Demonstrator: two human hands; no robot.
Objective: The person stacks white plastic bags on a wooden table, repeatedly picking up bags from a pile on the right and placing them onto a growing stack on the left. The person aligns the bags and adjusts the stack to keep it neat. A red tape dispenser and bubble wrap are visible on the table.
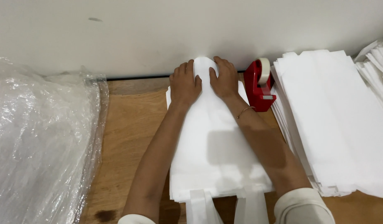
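Note:
A stack of flat white bags (216, 149) with strap handles lies on the wooden table (131, 124), its far end against the white wall. My left hand (185, 83) presses palm-down on the far left part of the top bag. My right hand (224, 78) lies flat beside it on the far right part, a thin bracelet on the wrist. Both hands have fingers spread and rest on the fabric near the wall; neither is closed around anything.
A red tape dispenser (258, 85) with a roll of tape stands just right of my right hand. A taller pile of white bags (336, 124) fills the right side, with more at the far right corner. Crumpled clear plastic wrap (38, 145) covers the left.

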